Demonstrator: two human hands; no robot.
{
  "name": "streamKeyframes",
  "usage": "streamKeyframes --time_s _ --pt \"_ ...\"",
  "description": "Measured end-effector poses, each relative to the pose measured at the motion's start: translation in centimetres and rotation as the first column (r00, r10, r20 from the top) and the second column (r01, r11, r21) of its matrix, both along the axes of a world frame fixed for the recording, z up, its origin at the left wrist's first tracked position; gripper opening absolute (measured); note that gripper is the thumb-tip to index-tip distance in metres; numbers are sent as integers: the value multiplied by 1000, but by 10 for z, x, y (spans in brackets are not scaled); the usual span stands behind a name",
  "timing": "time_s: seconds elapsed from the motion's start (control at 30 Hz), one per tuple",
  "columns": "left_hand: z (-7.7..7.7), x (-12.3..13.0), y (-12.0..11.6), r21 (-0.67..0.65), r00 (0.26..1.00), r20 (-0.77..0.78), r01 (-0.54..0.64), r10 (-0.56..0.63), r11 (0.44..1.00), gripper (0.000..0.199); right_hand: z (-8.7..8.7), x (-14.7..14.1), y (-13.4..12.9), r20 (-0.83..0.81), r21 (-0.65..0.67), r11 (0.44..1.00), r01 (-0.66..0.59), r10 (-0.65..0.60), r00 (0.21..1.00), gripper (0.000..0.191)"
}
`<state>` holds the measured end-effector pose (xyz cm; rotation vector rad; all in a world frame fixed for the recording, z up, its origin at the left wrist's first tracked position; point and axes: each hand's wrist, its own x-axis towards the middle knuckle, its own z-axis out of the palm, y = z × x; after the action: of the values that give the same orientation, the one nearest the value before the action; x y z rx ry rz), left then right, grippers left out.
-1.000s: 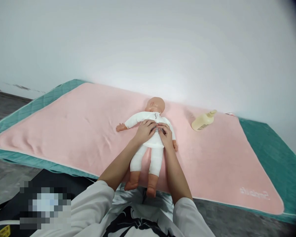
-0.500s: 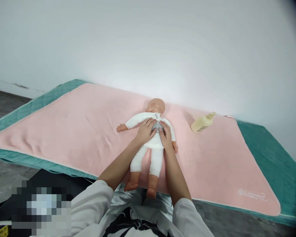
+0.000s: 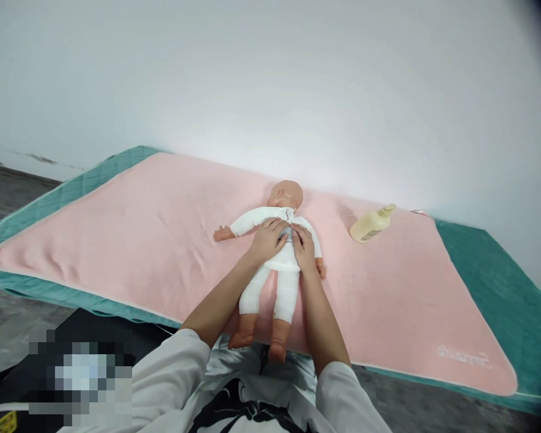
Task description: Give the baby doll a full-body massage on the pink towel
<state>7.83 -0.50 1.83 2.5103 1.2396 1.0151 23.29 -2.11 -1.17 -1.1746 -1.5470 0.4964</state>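
A baby doll with a white cloth body lies on the pink mat, its bare head away from me and its feet towards me. Its back appears to face up. My left hand rests flat on the left side of its upper back, fingers stretched out. On the right side of the back lies my right hand, also with extended fingers. The fingertips of both hands come close together near the middle. A grey patch on the doll's back shows between the hands, partly covered by them.
The pink mat covers most of a green quilted pad against a white wall. A pale yellow pump bottle lies on its side to the doll's right. At lower left is a black surface with a blurred-out item on it.
My hands stay on the doll's back, with the fingertips slightly nearer each other and less of the grey patch showing. The whole view has shifted very slightly. The doll and bottle lie as before.
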Motion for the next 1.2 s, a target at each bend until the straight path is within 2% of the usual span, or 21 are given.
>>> streamKeyframes --time_s 0.1,0.23,0.37,0.53,0.7,1.2 --pt "2 -1 -2 3 1000 6 5 -5 1000 34 4 2 1 -15 -3 1000 -7 7 1000 31" --pt "12 -2 -2 0 999 -3 36 -36 999 35 20 9 10 10 -30 999 -23 24 1000 28" --pt "24 1 3 16 999 -23 -26 27 1000 37 31 9 23 43 -25 1000 8 -6 999 23" --pt "21 6 7 30 997 -39 -64 66 997 37 19 3 25 22 23 1000 1 -2 1000 26" --pt "14 6 7 25 997 -52 -64 65 998 36 8 5 20 17 -10 1000 -26 27 1000 29" --pt "11 6 9 8 994 -77 -79 80 997 36 6 7 18 41 -10 999 -39 39 998 31"
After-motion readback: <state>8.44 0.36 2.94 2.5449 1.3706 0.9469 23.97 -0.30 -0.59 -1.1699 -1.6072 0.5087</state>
